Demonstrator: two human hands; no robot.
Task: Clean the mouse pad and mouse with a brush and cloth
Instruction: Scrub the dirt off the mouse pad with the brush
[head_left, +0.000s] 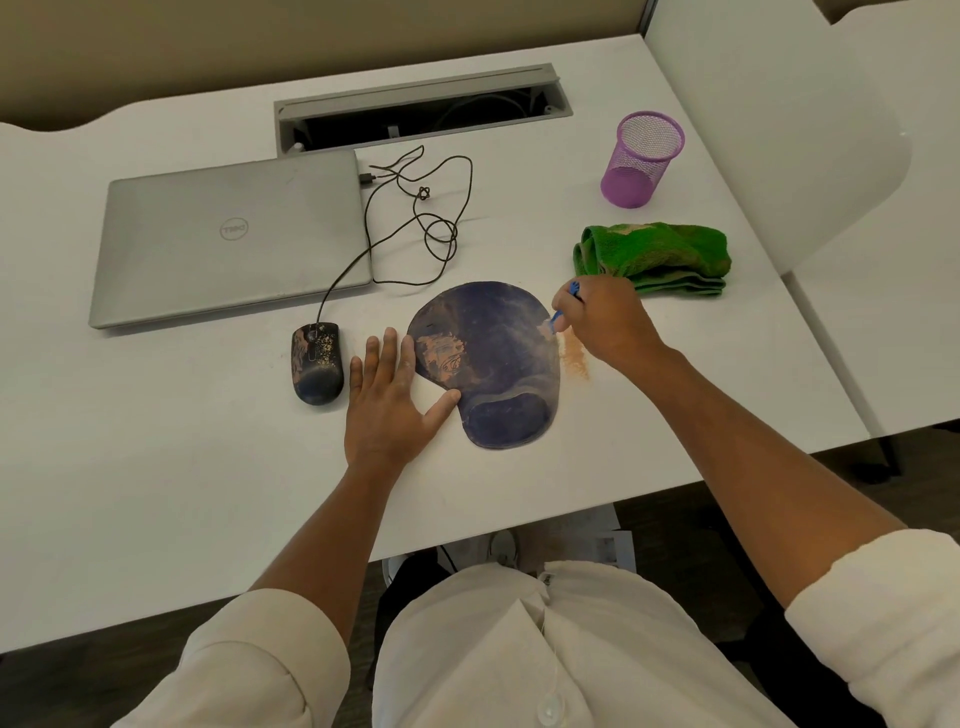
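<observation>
Left hand (387, 400) lies spread flat, pinning the left edge of the thin, floppy mouse pad (488, 364), while the right hand (597, 322) pinches the light brush (558, 314) at its right rim, so it likely won't skid.

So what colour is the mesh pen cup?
Purple; the mesh pen cup shows clearly in the head view.

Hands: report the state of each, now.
Left hand: open, fingers flat on the table, touching the mouse pad edge.
Right hand: closed, gripping the blue brush.
</observation>
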